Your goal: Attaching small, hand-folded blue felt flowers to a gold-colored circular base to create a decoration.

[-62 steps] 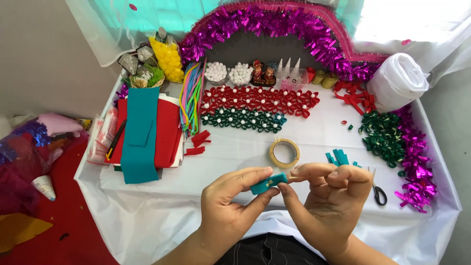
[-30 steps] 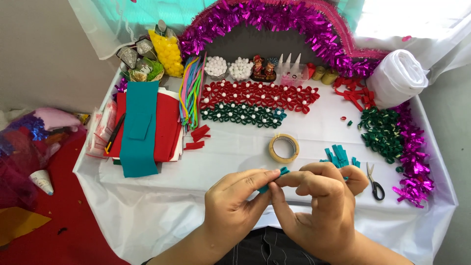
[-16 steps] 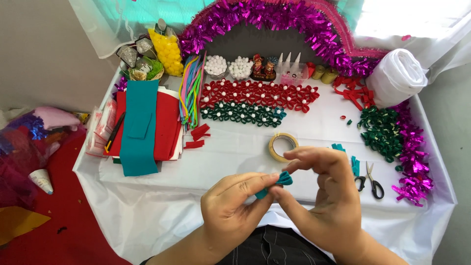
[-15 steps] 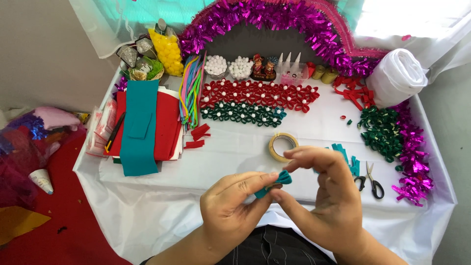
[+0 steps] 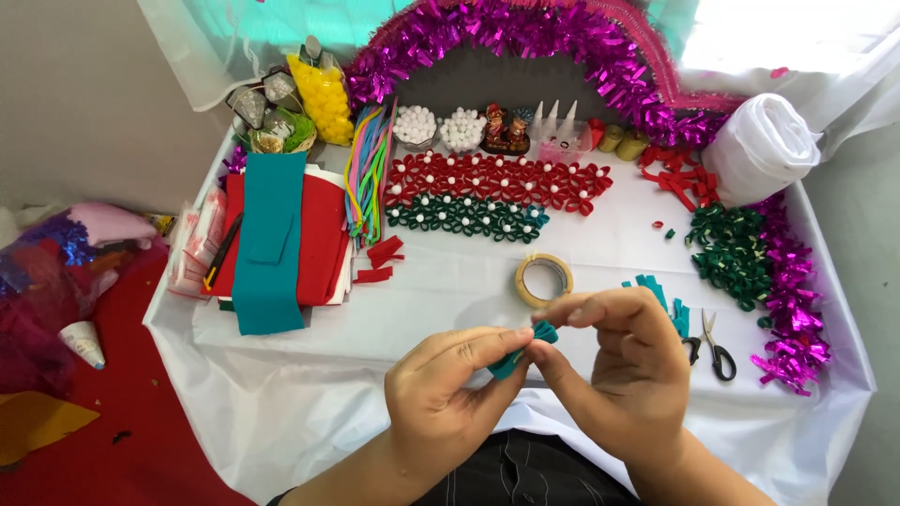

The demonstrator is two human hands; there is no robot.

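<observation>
Both my hands meet over the near edge of the white table (image 5: 281,394). My left hand (image 5: 441,398) pinches a small teal felt strip (image 5: 525,347) between thumb and forefinger. My right hand (image 5: 623,365) grips the strip's folded upper end, which forms a small loop. A roll of tape (image 5: 543,279) lies just beyond my fingers. More cut teal felt pieces (image 5: 666,305) lie behind my right hand.
Small scissors (image 5: 717,347) lie at the right, near green felt loops (image 5: 731,253) and magenta tinsel (image 5: 797,309). Rows of red (image 5: 497,178) and green felt flowers (image 5: 464,217) sit mid-table. Red and teal felt sheets (image 5: 277,239) are stacked at the left. A white fabric roll (image 5: 761,150) stands far right.
My hands have kept folding the teal strip; its end has gone from flat to a pinched loop. The right hand rose slightly, uncovering the cut teal pieces and scissors.
</observation>
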